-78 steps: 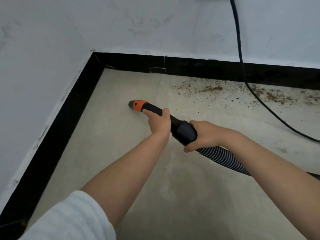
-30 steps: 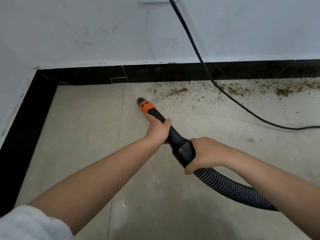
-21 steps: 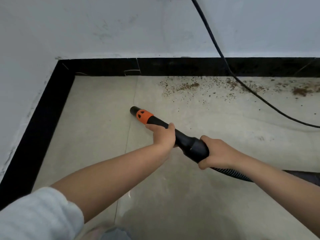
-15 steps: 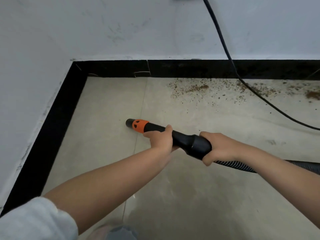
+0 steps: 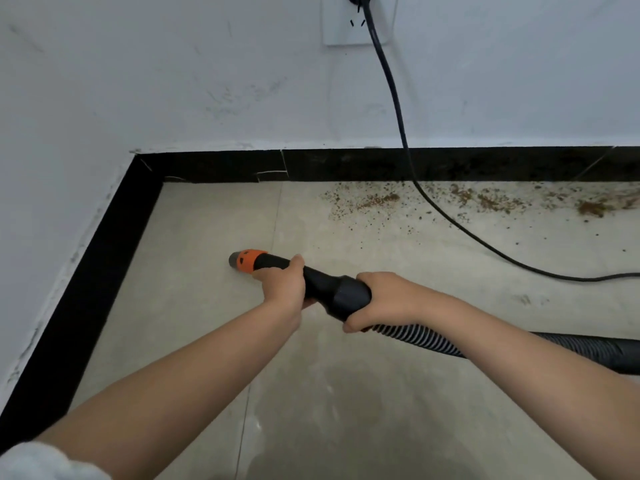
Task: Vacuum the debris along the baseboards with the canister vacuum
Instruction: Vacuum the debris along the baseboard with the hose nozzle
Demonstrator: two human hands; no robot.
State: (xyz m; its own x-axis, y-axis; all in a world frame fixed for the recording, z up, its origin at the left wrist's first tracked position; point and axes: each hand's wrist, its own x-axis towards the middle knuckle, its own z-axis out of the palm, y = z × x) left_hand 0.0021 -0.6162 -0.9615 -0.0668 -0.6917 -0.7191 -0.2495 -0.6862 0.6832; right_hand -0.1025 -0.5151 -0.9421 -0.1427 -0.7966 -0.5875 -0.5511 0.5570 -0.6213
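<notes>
Even, diffuse light, moderately bright; no glare. Soft dim shadow on the pale grey tiled floor [image 5: 346,427] at bottom centre. Wide-angle bowing of the black baseboard strip [image 5: 86,292] at left edge. Slight overall softness.

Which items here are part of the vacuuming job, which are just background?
Job: nozzle, hose, debris, baseboard, left hand, right hand, both gripping the nozzle.
Background: power cord, wall outlet, floor tiles.

Nozzle [image 5: 247,260] farther back from debris [image 5: 367,202] than before
</notes>
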